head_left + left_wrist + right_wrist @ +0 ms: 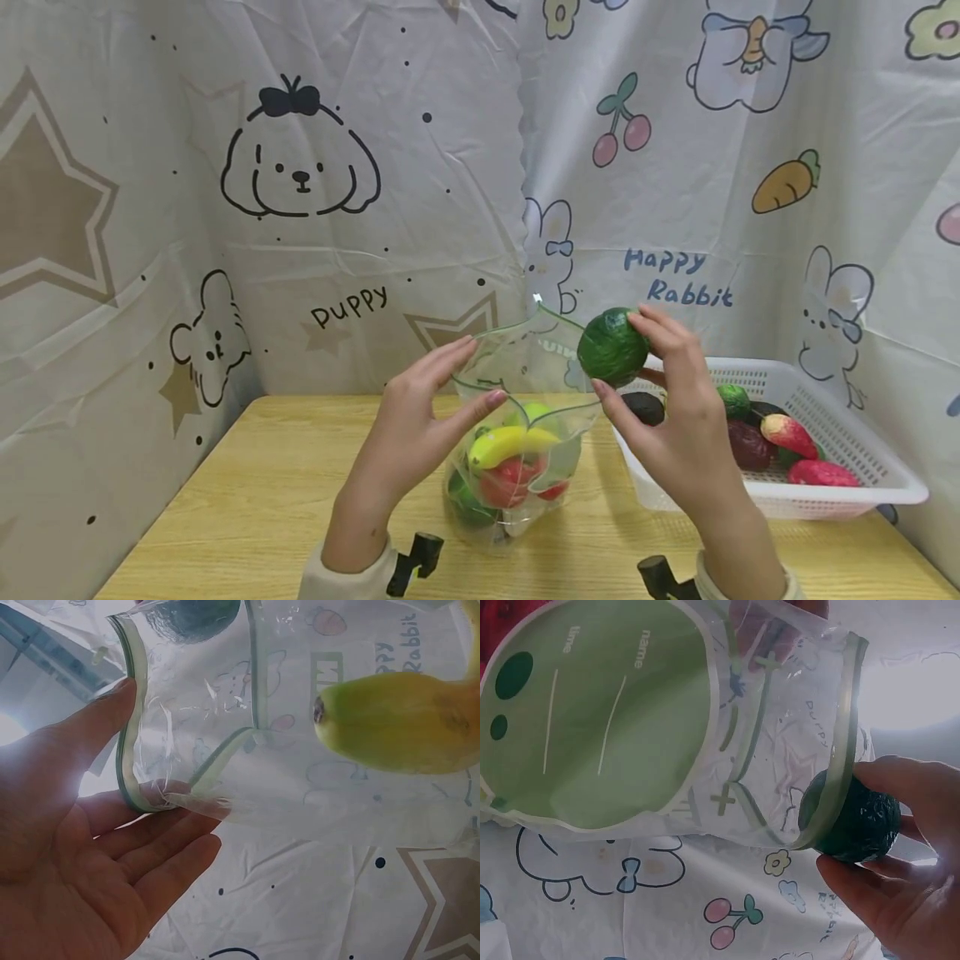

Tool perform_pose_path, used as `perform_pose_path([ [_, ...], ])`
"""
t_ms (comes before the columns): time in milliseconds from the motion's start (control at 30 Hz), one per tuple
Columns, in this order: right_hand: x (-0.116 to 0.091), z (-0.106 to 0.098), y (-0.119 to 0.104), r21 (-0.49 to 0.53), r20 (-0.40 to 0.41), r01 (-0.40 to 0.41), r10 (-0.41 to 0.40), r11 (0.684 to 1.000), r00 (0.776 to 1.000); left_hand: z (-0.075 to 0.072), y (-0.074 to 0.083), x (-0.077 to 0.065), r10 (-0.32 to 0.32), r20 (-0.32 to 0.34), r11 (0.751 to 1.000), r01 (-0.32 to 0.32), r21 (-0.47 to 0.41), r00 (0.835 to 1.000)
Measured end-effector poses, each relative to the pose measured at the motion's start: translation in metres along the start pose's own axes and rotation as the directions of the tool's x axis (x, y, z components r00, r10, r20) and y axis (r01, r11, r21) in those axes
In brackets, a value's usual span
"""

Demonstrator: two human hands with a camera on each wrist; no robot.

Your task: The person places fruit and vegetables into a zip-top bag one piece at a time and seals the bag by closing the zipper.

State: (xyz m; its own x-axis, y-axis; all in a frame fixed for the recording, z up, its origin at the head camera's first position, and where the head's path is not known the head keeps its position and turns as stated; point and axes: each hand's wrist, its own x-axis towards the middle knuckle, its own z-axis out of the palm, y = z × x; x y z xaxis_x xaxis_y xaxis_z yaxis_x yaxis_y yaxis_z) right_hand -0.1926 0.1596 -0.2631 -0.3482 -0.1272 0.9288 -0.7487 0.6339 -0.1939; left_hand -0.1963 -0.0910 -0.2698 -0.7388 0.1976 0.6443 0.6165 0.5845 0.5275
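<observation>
A clear zip bag (517, 508) with a green-edged mouth stands upright on the table, mouth gaping upward. Inside lie a banana (498, 447), red produce (510, 482) and something dark green (467, 500). My left hand (420, 408) holds the bag's mouth from the left, thumb at the near edge and fingers at the far edge. In my right hand (686, 400) is a dark green avocado (613, 348), held between thumb and fingers at the mouth's right edge. The right wrist view shows the avocado (859, 821) partly behind the green zip strip (844, 750).
A white plastic basket (892, 483) stands on the right of the wooden table (247, 483). It contains several fruits and vegetables, among them a red-and-cream one (787, 435) and a dark red one (750, 446). A printed cloth (420, 167) hangs behind and at both sides.
</observation>
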Motion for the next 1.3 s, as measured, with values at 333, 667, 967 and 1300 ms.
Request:
perform_pose_path([
  [333,0.0001,0.0032,-0.0045,-0.023,0.035,0.018,-0.017,1.0,0.999,-0.0011,0.0001,-0.0001,0.009,0.002,1.0,-0.009,-0.001,1.0],
  [667,-0.0009,0.003,-0.004,-0.034,0.045,0.012,-0.01,0.999,0.999,-0.0006,-0.0003,0.001,0.02,0.0,1.0,-0.02,0.003,1.0],
  [967,-0.0026,0.0025,-0.0033,-0.027,0.089,-0.011,0.013,1.0,0.996,-0.0003,-0.0003,0.0004,0.019,0.001,1.0,-0.019,0.009,1.0],
  [1300,-0.0027,0.0008,-0.0026,-0.023,0.104,-0.018,0.02,1.0,0.994,-0.0004,-0.0002,0.0003,0.022,-0.002,1.0,-0.022,0.007,1.0],
])
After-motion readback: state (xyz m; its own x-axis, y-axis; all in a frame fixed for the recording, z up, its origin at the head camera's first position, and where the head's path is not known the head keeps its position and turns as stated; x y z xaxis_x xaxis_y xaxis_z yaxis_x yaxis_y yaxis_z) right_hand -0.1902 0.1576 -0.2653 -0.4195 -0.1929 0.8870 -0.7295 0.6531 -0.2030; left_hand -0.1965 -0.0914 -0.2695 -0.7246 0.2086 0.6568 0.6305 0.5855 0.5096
